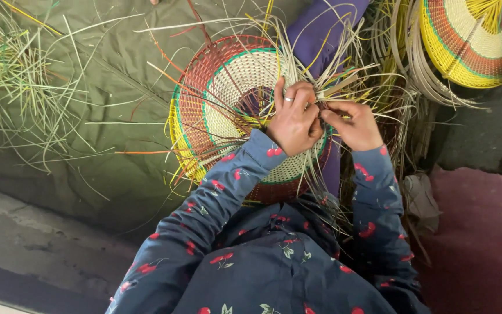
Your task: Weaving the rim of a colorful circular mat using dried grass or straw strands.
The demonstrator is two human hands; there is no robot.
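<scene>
The left hand [293,119] and right hand [352,125] each pinch loose strips [344,81] at the rim of the half-woven basket [233,110] on the person's lap; keeping each strip taut and flat would likely tighten the weave.

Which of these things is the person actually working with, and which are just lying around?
In use:
left hand
right hand
round woven basket
loose weaving strips

Lying about:
finished striped basket
scattered green strips
olive cloth
</scene>
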